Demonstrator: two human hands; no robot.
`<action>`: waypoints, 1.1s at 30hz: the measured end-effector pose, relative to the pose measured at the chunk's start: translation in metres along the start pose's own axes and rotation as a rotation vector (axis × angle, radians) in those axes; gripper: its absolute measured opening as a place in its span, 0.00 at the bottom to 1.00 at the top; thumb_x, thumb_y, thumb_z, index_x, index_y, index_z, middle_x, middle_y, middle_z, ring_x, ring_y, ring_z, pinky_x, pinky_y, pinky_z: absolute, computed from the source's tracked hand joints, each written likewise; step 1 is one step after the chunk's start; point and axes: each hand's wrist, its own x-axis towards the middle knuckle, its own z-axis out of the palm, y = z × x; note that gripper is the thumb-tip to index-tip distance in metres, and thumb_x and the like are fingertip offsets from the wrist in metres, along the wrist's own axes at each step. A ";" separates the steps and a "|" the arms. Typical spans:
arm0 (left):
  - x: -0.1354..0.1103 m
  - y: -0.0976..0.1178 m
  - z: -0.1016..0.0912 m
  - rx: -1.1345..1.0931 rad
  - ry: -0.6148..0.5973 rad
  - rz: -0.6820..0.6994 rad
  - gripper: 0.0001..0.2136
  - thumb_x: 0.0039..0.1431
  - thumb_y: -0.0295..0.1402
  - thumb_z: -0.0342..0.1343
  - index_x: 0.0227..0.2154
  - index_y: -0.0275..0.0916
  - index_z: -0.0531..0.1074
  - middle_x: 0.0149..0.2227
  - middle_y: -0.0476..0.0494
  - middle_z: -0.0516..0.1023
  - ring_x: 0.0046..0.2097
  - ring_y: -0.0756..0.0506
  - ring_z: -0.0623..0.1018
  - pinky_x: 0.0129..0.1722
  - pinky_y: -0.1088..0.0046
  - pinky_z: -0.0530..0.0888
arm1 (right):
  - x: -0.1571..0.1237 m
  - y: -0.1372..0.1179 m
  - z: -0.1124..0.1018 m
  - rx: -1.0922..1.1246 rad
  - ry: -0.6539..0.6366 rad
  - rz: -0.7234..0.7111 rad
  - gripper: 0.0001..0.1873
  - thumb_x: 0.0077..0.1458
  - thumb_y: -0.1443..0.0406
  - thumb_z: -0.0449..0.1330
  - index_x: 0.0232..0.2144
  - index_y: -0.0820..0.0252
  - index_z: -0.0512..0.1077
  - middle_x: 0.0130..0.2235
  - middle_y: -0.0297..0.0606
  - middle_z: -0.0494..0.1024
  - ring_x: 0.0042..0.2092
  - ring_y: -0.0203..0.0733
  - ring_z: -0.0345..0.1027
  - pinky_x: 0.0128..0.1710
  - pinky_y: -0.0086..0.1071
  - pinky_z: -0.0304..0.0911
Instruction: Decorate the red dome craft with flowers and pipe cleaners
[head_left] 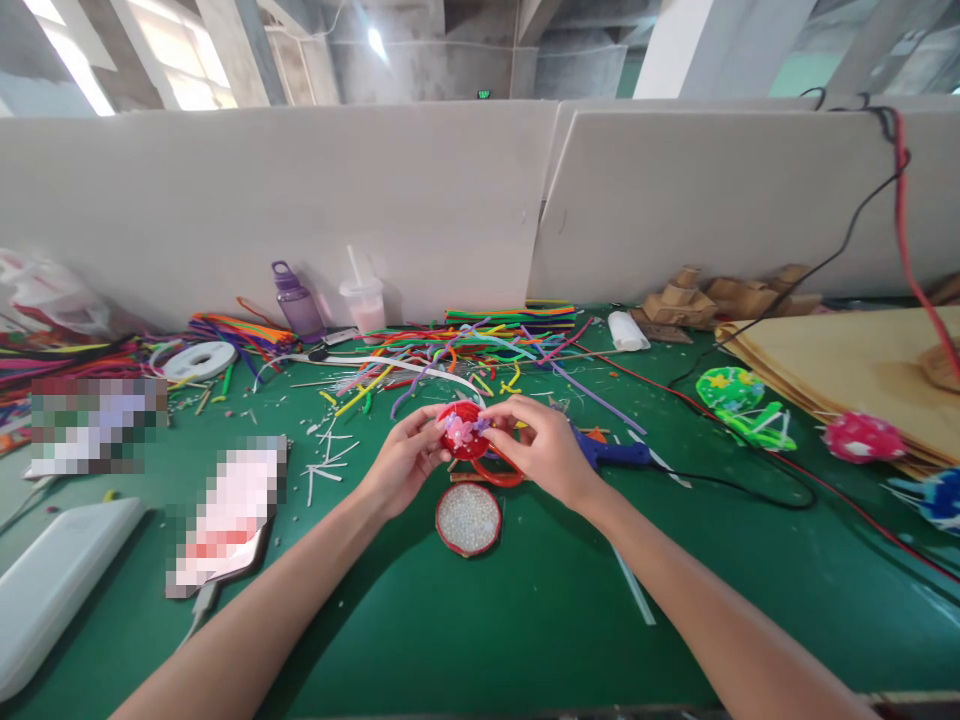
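Both hands meet over the green table (465, 630) at the centre. My left hand (405, 458) is closed on the left side of a small red round craft piece (463, 432) with pink and purple bits on its face. My right hand (534, 442) pinches its right side, fingers closed. Just below the hands lies a round red-rimmed lid (469, 519) filled with tiny white beads. A red ring (501, 474) lies under the right hand. A blue glue gun (611, 453) rests on the table just right of the right hand.
A heap of coloured pipe cleaners (457, 355) lies behind the hands. At the back stand a purple bottle (297, 301), a cup with a straw (363, 300) and a tape roll (199, 360). A phone (229, 515) and white box (56, 580) lie left; green craft shapes (742, 405), wooden boards (847, 370) and cables right.
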 end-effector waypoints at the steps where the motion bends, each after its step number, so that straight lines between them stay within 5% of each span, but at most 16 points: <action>1: 0.000 0.000 0.001 0.005 -0.008 0.007 0.10 0.50 0.28 0.62 0.37 0.33 0.73 0.32 0.46 0.75 0.27 0.55 0.74 0.25 0.84 0.73 | 0.000 0.000 0.000 -0.020 0.008 -0.013 0.06 0.53 0.66 0.59 0.35 0.57 0.74 0.31 0.34 0.73 0.31 0.36 0.65 0.29 0.29 0.59; 24: -0.002 0.000 0.004 0.043 -0.048 0.053 0.09 0.52 0.27 0.61 0.37 0.34 0.72 0.31 0.47 0.75 0.28 0.54 0.74 0.26 0.83 0.74 | -0.002 0.003 -0.002 -0.167 0.066 -0.134 0.03 0.55 0.65 0.59 0.31 0.57 0.73 0.33 0.36 0.75 0.33 0.38 0.67 0.31 0.31 0.59; 33: -0.001 -0.001 0.004 0.015 0.023 0.089 0.08 0.50 0.27 0.62 0.35 0.34 0.72 0.34 0.46 0.75 0.32 0.53 0.75 0.30 0.80 0.76 | 0.004 0.010 -0.004 -0.129 0.260 -0.002 0.07 0.57 0.65 0.55 0.27 0.59 0.71 0.31 0.37 0.76 0.32 0.40 0.69 0.31 0.31 0.62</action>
